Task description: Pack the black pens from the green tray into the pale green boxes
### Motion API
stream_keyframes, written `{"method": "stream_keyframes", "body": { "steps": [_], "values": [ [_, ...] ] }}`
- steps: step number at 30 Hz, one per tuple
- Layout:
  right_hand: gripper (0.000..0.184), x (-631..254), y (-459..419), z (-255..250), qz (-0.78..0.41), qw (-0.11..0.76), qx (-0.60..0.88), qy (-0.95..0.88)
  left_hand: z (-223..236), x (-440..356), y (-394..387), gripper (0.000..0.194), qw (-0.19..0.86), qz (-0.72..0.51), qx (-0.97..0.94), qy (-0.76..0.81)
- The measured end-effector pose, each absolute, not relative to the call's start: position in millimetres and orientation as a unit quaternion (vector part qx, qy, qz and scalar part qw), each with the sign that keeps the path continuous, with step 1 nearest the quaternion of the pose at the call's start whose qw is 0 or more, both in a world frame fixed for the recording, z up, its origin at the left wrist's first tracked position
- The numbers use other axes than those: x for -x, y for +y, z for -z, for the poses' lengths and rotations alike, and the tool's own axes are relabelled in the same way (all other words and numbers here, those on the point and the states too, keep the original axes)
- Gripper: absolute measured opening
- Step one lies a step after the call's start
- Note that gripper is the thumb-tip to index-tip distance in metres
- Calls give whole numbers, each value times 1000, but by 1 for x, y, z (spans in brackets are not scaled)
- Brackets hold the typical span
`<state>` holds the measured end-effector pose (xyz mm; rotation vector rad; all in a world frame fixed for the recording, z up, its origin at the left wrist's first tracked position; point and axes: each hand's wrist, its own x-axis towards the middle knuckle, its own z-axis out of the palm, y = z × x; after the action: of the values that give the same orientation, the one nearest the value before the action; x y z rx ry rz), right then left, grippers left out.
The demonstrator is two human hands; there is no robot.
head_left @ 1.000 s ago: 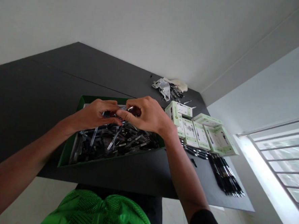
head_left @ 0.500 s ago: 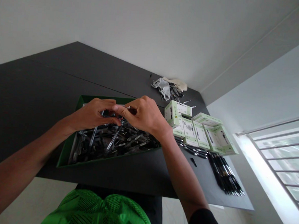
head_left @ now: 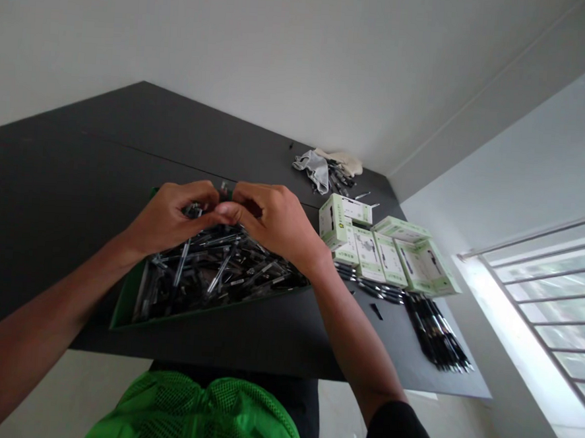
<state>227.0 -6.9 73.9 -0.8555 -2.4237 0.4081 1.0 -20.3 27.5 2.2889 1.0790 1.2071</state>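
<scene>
My left hand and my right hand meet over the far part of a green box. Their fingers are curled and the thumbs touch at the tips. Between them, a short clear and dark end of a pen sticks up; the rest of it is hidden by the fingers. Below the hands, the box holds a jumbled heap of clear and black pens, lying in many directions.
Right of the box stand pale green and white pen cartons, some open. Near them lie a row of black pens, more pens and a small black piece. Gloves lie on loose pens at the dark table's back.
Both hands have drawn closer and the left fingers have curled in, the thumbs now meeting. The pen end now shows upright between them. The view has shifted slightly.
</scene>
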Motion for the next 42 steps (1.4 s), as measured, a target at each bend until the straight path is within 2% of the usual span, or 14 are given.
{"method": "stream_keyframes", "body": {
  "steps": [4,8,12,17,23,28,32,35,37,39,42],
  "values": [
    [14,-229,-8,-67,-211,312,271,-886,-25,2,-21,29,239,-520,-742,349],
    [8,-226,-18,-54,-267,322,245,-874,-21,5,-19,24,235,-562,-742,282],
    [17,-227,-31,-42,-235,359,263,-864,-17,7,-16,24,237,-561,-742,279],
    [31,-230,-43,-29,-167,373,286,-867,-19,4,-19,23,298,-525,-757,248],
    [24,-225,-54,-19,-136,381,360,-841,-24,-1,-22,18,294,-538,-750,247],
    [29,-230,-64,-19,-69,360,391,-844,-24,-2,-19,27,313,-542,-743,238],
    [29,-234,-71,-19,-71,360,393,-843,-24,-2,-21,31,333,-522,-752,229],
    [25,-243,-78,-22,-75,407,402,-817,-21,-2,-22,40,400,-450,-764,232],
    [19,-260,-87,-24,-61,451,421,-784,-18,-2,-20,55,435,-407,-770,228],
    [14,-289,-101,-25,-29,496,463,-734,-14,-2,-16,69,448,-398,-770,218],
    [11,-355,-129,-16,65,536,568,-621,-9,-1,-8,74,464,-414,-755,206]
  ]
}}
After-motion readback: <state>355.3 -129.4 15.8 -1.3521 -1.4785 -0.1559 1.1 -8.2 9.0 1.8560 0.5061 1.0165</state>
